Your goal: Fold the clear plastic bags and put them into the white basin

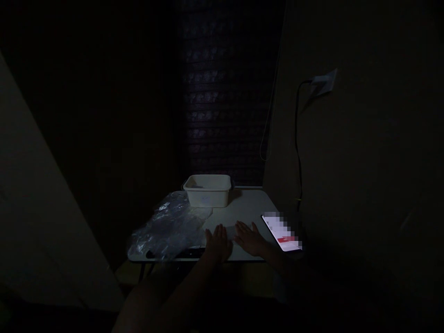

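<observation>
My left hand lies flat near the front edge of the small white table, its fingers stretched forward. Beside it, my right hand also rests palm down, fingers extended and angled to the left. A thin, pale, see-through piece shows between the two hands; in the dim light its kind cannot be made out. To the left of my left hand spreads a crumpled heap of clear plastic. Behind the hands stands a white plastic tub with something indistinct inside.
A lit phone lies at the table's right edge. Along the front left edge is a dark, long object, partly under the plastic. A black cord hangs from a wall outlet on the right. Window blinds rise behind the table.
</observation>
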`<state>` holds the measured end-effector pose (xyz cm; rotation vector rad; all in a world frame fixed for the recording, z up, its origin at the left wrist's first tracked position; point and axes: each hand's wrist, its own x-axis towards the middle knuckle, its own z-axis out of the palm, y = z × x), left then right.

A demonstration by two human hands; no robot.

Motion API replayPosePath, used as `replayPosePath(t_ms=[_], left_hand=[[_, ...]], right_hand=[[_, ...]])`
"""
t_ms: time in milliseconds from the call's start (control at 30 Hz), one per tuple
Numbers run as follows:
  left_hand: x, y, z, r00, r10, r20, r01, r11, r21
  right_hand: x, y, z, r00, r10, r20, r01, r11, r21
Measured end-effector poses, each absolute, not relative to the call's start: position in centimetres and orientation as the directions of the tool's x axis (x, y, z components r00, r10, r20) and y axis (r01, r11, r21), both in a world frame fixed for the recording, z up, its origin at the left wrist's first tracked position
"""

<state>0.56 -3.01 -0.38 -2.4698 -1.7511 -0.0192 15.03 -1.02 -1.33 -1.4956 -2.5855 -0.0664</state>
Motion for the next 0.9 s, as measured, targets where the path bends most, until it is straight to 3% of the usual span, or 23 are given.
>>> replayPosePath(t_ms=[600, 900], left_hand=[[0.5, -3.1, -0.3, 0.333, 0.938, 0.091, 0.942, -0.328, -0.068], [0.5, -3.0, 1.2, 0.362, 0.926, 0.107, 0.932, -0.36, -0.036]], right_hand=[[18.4, -0.2, -1.9, -0.396, 0.88, 0.261, 0.915, 0.401, 0.038], [19.8, -0.2, 0.6, -0.35, 0.902, 0.253, 0.937, 0.341, 0.082]])
